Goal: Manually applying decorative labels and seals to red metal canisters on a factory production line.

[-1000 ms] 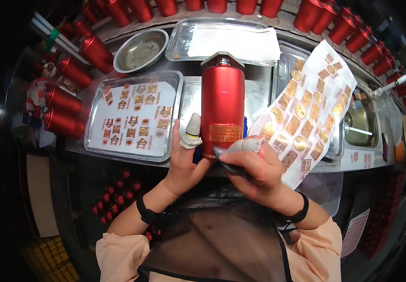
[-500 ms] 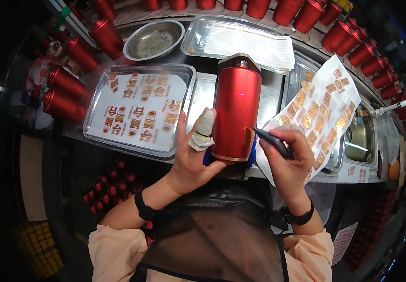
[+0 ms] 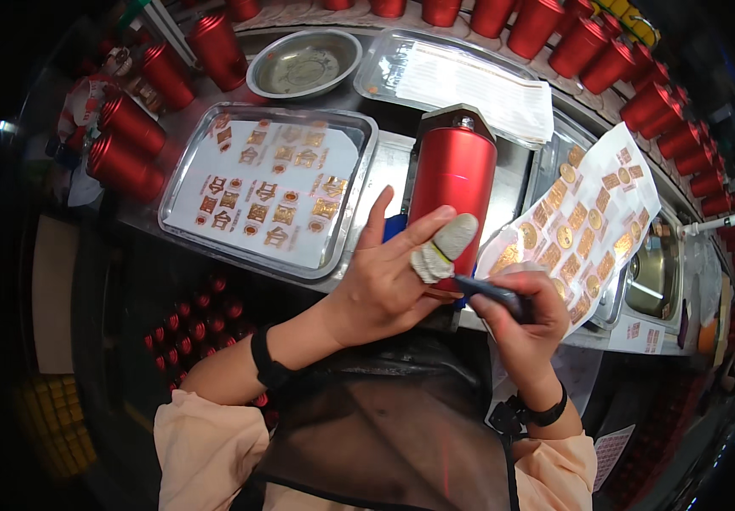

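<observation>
A glossy red metal cylinder (image 3: 455, 170) lies in a holder (image 3: 461, 115) with a dark angular end plate and a silver knob. My left hand (image 3: 384, 285) reaches across its lower end, fingers stretched and apart, a whitish cover (image 3: 451, 243) with a yellow band on one finger. Against the cylinder's near right side, my right hand (image 3: 525, 311) grips a dark grey pointed tool (image 3: 493, 294), its tip close to the covered finger. The left hand hides the cylinder's bottom rim. To the right lies a curled white sheet of gold stickers (image 3: 576, 226).
On the left stands a metal tray (image 3: 359, 183) holding a sheet of gold and brown stickers (image 3: 269, 192). Farther back are a metal bowl (image 3: 303, 64) and another tray (image 3: 397, 60) with white sheets. Several red cylinders (image 3: 218, 51) line the far edge. A metal basin (image 3: 657, 272) sits at right.
My left hand has moved right, from the cylinder's left side to across its lower front. The tool tip has shifted lower, and the view has shifted slightly. The gold patch on the cylinder is now covered.
</observation>
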A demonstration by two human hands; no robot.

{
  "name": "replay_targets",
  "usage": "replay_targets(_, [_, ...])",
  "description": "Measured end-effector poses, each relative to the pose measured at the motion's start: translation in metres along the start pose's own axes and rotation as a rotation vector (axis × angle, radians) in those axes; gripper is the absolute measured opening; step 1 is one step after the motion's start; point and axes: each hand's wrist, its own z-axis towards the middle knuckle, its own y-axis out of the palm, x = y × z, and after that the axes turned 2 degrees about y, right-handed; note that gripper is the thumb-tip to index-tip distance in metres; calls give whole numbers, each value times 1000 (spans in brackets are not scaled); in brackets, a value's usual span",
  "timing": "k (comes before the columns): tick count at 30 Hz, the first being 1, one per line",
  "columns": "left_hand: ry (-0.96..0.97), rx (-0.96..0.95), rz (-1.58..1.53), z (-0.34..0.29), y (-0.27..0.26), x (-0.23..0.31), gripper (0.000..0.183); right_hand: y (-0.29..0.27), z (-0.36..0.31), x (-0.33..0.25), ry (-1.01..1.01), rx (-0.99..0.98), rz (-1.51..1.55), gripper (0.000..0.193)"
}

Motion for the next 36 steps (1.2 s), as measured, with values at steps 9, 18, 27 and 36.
replay_targets(9, [-113, -22, 90, -17, 0, -15, 69, -10, 0, 14, 396, 289, 229, 25])
replay_targets(18, [-98, 30, 26, 2, 5, 2, 77, -6, 1, 8, 370, 337, 150, 22])
replay_targets(27, [-129, 72, 131, -19, 12, -16, 83, 39, 49, -16, -112, 70, -116, 18])
replay_targets(36, [-178, 95, 56, -24, 13, -17, 92, 17, 15, 5, 307, 250, -54, 20])
